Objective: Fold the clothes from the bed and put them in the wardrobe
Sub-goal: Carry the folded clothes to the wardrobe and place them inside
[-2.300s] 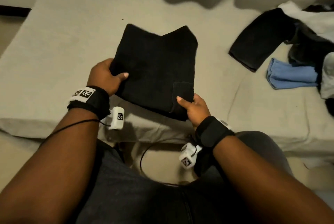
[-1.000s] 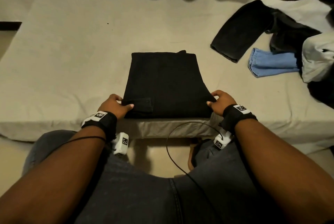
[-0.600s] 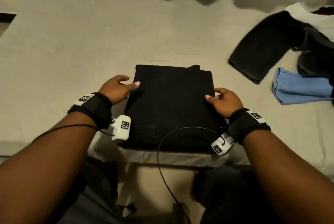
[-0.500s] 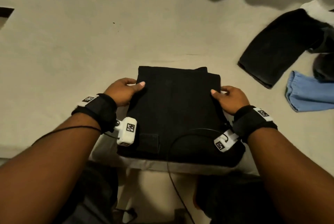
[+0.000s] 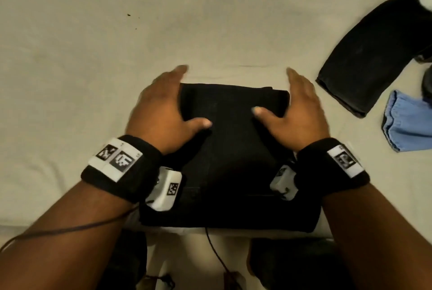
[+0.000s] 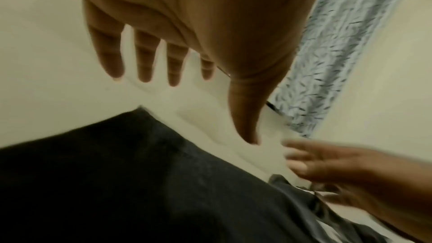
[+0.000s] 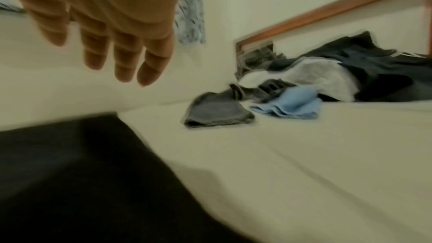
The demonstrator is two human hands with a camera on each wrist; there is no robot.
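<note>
The folded black garment (image 5: 233,149) lay at the near edge of the bed (image 5: 93,32), with the left hand (image 5: 161,112) and right hand (image 5: 297,112) flanking its far end, fingers spread and thumbs resting on top, gripping nothing. To finish the fold well, I judged both hands should slide under the far edge together and bring it evenly toward the near one. Farther right, unfolded clothes (image 5: 374,55) waited.

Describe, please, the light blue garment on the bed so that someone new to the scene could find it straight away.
Start at the beige bed and look to its right side, where unfolded clothes are heaped. At the near edge of that heap, beside a black garment, lies the light blue garment, loosely folded. It is the only blue piece; its neighbours are black, grey or white.
</note>
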